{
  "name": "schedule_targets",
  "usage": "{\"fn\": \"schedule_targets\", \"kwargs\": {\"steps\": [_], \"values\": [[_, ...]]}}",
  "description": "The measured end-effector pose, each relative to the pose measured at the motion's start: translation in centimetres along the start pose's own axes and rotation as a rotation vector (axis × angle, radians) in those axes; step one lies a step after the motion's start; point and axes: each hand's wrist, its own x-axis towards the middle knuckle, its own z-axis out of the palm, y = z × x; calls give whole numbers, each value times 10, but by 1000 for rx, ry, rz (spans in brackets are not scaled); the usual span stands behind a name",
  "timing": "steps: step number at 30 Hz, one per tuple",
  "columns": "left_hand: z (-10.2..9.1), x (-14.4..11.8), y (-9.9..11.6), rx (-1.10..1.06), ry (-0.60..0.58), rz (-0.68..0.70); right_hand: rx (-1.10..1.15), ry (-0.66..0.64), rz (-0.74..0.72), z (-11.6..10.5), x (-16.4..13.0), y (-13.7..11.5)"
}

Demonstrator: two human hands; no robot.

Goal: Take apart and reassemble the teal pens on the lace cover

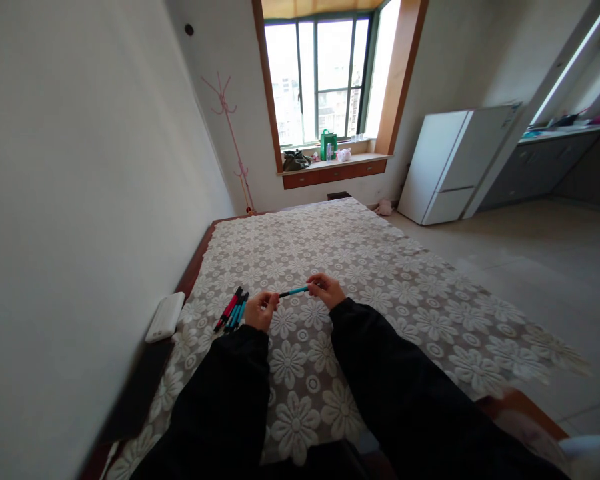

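Note:
A slim pen [296, 291], blue with black ends, is held level between my two hands above the flowered tablecloth [287, 363]. My left hand [261, 311] pinches its black left end. At the other end, the fingertips of my right hand [325, 291] close on the pen, covering its tip. Just left of my left hand lies a small group of similar pens: blue and black ones [237, 312] beside red and black ones [230, 307]. My left hand partly hides the nearest of these.
A white box-shaped device [165, 317] and a dark flat panel [139, 390] lie along the table's left edge by the wall. Beyond the table stand a pink coat rack [233, 137], a window sill with bags, and a white fridge [455, 163].

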Motion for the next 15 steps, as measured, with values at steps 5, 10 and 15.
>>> {"fn": "schedule_targets", "kwargs": {"steps": [5,10,15], "values": [[1,0,-9,7,-46,16,197,-43,84,3,1,4],[2,-1,-12,4,-65,21,167,23,113,8,1,2],[1,0,-12,-55,-70,-9,-90,-20,41,8,-6,-6]]}}
